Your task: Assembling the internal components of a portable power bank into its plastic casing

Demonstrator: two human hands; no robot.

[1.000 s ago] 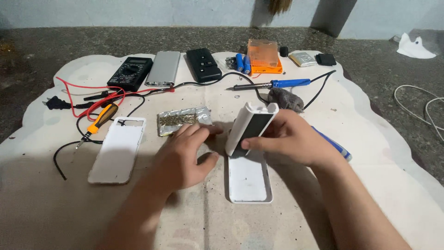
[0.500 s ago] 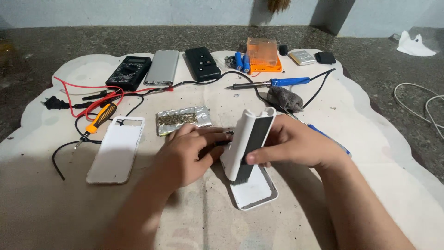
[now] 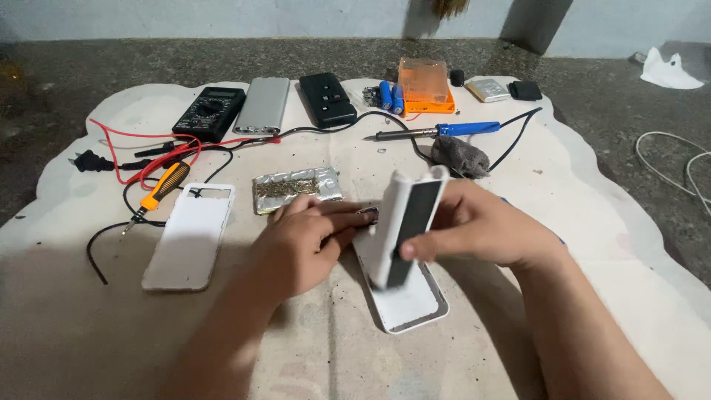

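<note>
Above the flat white plastic back cover [image 3: 411, 300], the right hand [image 3: 474, 230] pinches a tilted white power-bank shell [image 3: 404, 222] that could slip, while the left hand [image 3: 304, 241] presses flat, fingers loosely spread.

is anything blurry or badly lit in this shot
Head view: the white power bank shell in the right hand is motion-smeared, the left hand casts a soft shadow on the cloth, and the far floor is dim.

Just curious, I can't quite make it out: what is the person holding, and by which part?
The right hand grips a white case with a dark panel by its side edges. The left hand rests flat, holding nothing visible.
</note>
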